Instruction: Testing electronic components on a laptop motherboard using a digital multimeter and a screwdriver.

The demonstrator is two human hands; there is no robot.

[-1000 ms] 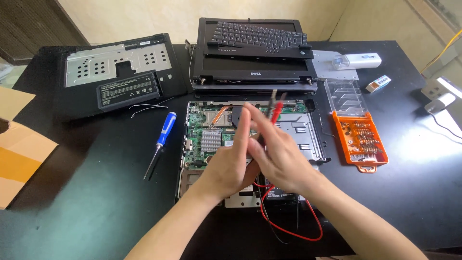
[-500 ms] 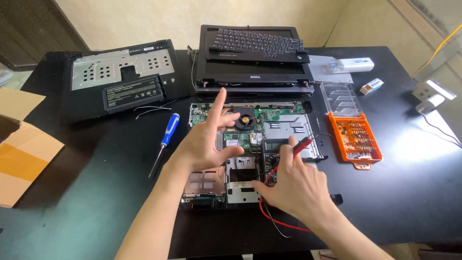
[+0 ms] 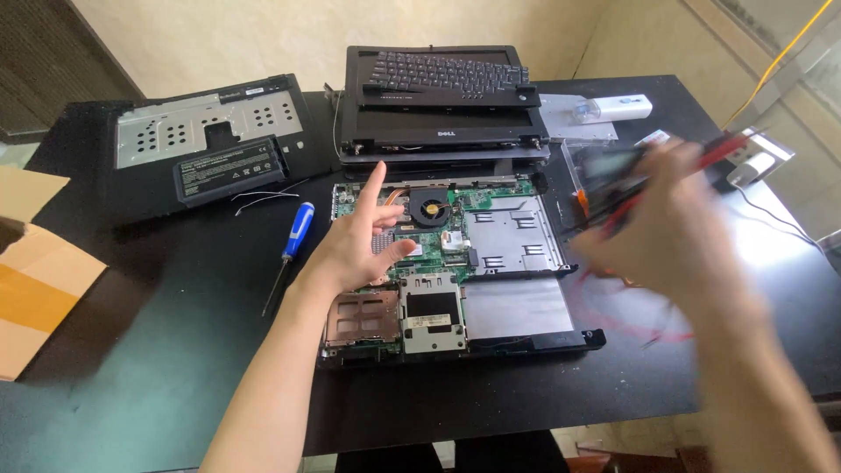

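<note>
I see my left hand (image 3: 359, 245) and my right hand (image 3: 674, 232) both bare, with no gloves, rings or watch showing. Both forearms are uncovered, no sleeves reaching into view. The right one is blurred, so I cannot make out finer detail there.

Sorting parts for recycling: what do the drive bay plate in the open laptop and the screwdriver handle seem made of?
The drive bay plate looks like bare stamped sheet metal: dull silver, with pressed slots. The screwdriver handle seems glossy blue plastic with a white tip; its shaft looks like dark steel.

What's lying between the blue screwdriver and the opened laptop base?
In the head view, only the left hand and its wrist cross bare black table between the blue screwdriver and the opened laptop base.
</note>
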